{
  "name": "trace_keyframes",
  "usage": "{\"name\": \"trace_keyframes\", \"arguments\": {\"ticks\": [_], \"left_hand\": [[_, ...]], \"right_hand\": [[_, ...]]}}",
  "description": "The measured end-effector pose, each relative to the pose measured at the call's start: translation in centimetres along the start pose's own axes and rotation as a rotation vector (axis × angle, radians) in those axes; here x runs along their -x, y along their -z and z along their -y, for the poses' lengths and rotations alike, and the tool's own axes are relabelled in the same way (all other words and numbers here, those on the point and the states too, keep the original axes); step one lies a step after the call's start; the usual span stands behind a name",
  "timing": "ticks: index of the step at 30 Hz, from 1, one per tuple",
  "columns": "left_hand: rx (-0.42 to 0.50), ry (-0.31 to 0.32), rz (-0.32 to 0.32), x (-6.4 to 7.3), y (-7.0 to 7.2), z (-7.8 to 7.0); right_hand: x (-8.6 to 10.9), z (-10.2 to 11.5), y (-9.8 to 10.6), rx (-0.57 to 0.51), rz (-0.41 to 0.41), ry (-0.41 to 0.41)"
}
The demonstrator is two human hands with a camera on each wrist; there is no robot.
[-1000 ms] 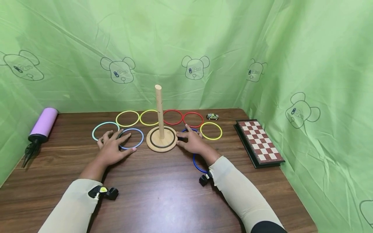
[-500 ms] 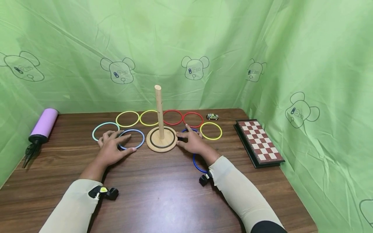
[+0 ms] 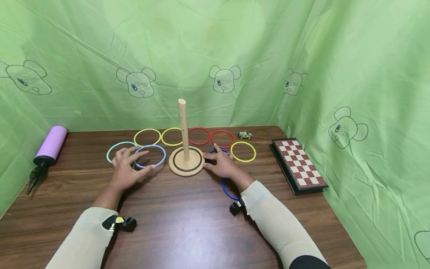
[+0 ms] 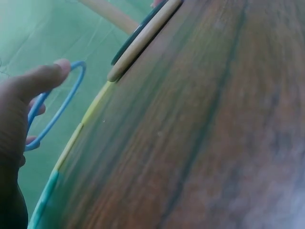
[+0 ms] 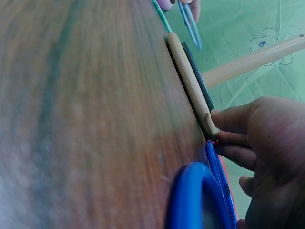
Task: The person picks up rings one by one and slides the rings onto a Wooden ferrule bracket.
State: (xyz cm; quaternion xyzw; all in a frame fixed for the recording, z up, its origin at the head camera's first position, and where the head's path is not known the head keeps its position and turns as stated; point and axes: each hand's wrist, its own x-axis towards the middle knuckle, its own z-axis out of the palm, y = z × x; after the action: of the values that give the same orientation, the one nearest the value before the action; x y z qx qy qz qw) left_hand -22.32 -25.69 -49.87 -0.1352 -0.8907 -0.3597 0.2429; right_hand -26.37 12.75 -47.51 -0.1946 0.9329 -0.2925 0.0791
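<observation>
My left hand (image 3: 125, 170) pinches a light blue ring (image 3: 165, 157) between thumb and fingers. In the left wrist view that ring (image 4: 62, 107) is tilted and raised off the table. The wooden ring-toss stand (image 3: 184, 130) has an upright peg, with a dark ring (image 3: 186, 170) lying around it on the round base. My right hand (image 3: 223, 163) holds the right rim of the base with thumb and fingertips, as the right wrist view shows. Blue rings (image 3: 229, 192) lie under and beside my right hand, partly hidden by it.
Yellow rings (image 3: 147, 145), red rings (image 3: 199, 144) and a turquoise ring (image 3: 108, 151) lie around the stand. A toy car (image 3: 245, 135) is behind; a chessboard box (image 3: 299, 162) sits right, a purple hand pump (image 3: 52, 144) left. Green curtain (image 3: 188, 56) surrounds the table.
The light blue ring has come up off the table in my left hand, and its fingers have risen slightly. My right hand stays at the stand's base.
</observation>
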Motion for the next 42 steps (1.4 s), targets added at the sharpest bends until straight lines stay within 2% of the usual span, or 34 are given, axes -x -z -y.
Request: {"name": "trace_keyframes", "arguments": {"ticks": [9,19,24,32,37,42], "left_hand": [[0.087,0.013,-0.093,-1.1,0.5,-1.7],[0.266,0.023,-0.252,-3.9,3.3,-5.2],[0.274,0.054,-0.263,-5.7,4.5,-7.0],[0.313,0.011,-0.321,-8.2,6.2,-10.1],[0.327,0.021,-0.311,-9.5,7.0,-12.0],[0.367,-0.010,-0.314,-10.6,7.8,-13.7]], "right_hand": [[0.0,-0.1,0.0,0.000,0.009,-0.001],[-0.1,0.0,0.2,-0.004,0.001,0.003],[0.0,-0.2,0.1,-0.003,-0.001,-0.012],[0.0,-0.2,-0.2,0.001,-0.005,0.007],[0.0,-0.1,-0.2,0.009,0.003,0.007],[-0.1,-0.2,-0.4,0.009,-0.004,0.002]]}}
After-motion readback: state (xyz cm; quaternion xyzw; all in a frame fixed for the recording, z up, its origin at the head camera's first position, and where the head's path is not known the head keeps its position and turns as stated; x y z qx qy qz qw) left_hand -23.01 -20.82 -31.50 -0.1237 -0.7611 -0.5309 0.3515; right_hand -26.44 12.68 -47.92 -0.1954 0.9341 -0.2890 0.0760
